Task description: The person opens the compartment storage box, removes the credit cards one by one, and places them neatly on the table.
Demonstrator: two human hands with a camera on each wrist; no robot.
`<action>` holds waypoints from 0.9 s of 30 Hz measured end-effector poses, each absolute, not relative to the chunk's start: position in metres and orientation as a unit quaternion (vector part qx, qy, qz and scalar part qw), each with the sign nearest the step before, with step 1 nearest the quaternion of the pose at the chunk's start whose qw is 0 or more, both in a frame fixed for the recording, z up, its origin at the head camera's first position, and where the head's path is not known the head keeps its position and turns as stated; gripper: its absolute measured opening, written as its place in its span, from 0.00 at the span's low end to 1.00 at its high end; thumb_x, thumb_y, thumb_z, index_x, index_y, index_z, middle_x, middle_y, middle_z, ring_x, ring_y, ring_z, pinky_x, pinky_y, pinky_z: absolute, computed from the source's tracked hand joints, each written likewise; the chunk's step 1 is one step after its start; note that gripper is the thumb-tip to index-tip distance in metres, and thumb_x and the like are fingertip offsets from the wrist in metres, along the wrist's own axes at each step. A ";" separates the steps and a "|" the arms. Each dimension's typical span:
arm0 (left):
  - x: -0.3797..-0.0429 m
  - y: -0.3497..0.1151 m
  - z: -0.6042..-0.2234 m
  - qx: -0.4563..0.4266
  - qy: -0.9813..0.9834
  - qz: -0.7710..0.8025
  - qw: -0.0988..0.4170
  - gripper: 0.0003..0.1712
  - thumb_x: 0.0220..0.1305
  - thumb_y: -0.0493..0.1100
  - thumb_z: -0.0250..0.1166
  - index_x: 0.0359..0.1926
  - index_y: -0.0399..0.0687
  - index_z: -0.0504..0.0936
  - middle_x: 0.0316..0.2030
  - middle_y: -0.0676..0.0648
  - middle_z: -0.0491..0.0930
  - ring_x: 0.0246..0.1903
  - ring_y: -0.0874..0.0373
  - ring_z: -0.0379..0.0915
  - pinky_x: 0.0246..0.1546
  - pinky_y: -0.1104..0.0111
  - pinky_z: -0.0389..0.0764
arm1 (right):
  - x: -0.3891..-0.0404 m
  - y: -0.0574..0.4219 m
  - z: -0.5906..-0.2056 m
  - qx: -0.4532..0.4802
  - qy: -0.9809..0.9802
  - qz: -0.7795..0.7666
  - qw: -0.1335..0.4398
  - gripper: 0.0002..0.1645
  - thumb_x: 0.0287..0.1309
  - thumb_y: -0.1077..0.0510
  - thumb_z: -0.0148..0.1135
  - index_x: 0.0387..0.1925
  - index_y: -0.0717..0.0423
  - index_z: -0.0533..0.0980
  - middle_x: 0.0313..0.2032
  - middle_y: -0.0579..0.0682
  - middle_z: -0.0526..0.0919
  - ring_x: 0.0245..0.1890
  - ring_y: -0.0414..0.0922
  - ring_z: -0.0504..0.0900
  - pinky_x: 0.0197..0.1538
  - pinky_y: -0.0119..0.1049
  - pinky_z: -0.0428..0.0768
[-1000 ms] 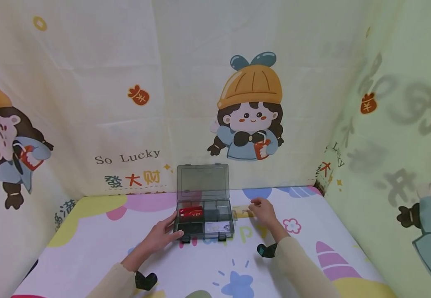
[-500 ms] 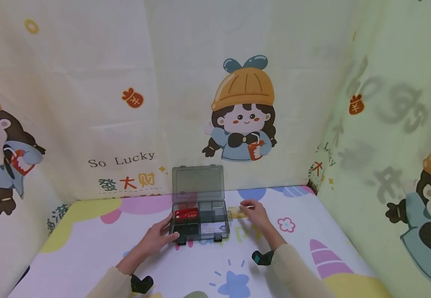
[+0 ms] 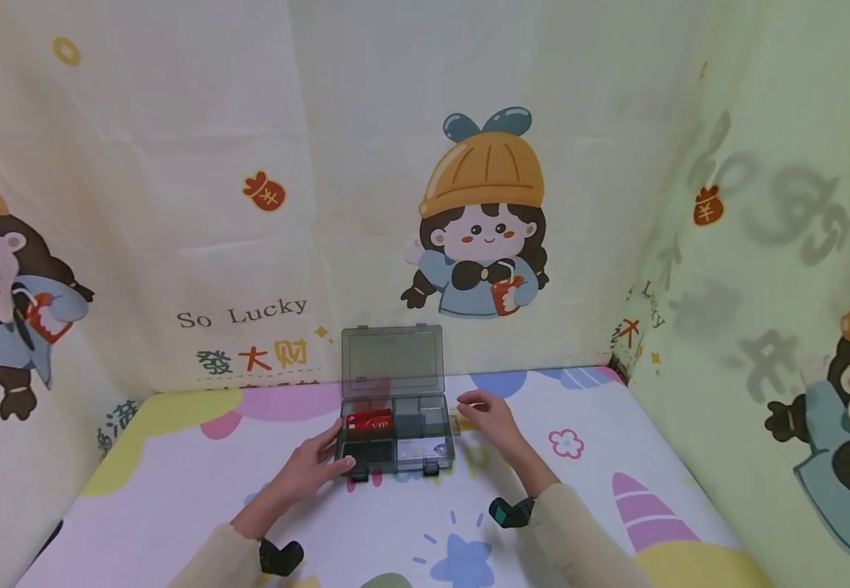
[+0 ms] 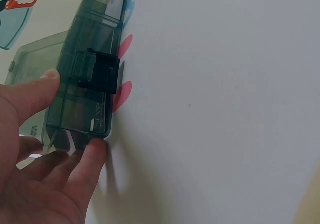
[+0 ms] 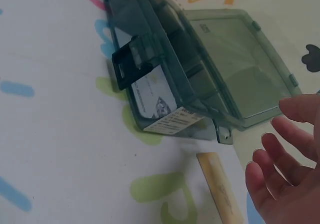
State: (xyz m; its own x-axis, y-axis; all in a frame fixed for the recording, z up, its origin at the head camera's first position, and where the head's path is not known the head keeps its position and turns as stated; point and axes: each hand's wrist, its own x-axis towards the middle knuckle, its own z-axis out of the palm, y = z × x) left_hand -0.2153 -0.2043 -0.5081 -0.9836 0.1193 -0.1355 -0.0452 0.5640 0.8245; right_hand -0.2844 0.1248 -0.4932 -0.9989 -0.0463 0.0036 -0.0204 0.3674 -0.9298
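Observation:
A translucent grey-green compartment box stands on the table with its lid raised. My left hand grips its left end, the thumb on the upper edge and fingers against the side. A red card marked VIP is in the rear left compartment. The front right one holds a white card. Just off the box's right end, my right hand hovers with loosely bent, spread fingers, holding nothing. Beneath it lies a yellowish card, flat on the table and partly hidden in the head view.
The table is covered by a white cloth with colourful prints. Printed curtains rise behind and on both sides, close behind the box's lid. A black wrist device sits by the left sleeve, and another black device by the right.
My right hand has moved left toward the box, covering more of the yellowish card. The left hand stays on the box, and the head view has shifted slightly.

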 end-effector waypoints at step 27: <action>-0.216 -0.203 -0.506 0.015 0.881 0.465 0.086 0.47 0.60 0.49 0.68 0.75 0.52 0.53 0.72 0.40 0.59 0.68 0.41 0.62 0.61 0.51 0.74 | -0.288 0.078 -0.480 -0.100 0.807 -0.581 0.035 0.14 0.65 0.58 0.59 0.49 0.60 0.79 0.46 0.55 0.83 0.45 0.48 0.82 0.48 0.43 0.85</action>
State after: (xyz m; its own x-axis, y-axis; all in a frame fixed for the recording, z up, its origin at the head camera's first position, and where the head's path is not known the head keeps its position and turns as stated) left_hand -0.2158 -0.2030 -0.5059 -0.9847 0.1069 -0.1375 -0.0532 0.5671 0.8219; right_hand -0.2880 0.0776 -0.4799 -0.9774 -0.2027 0.0596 -0.1209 0.3056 -0.9445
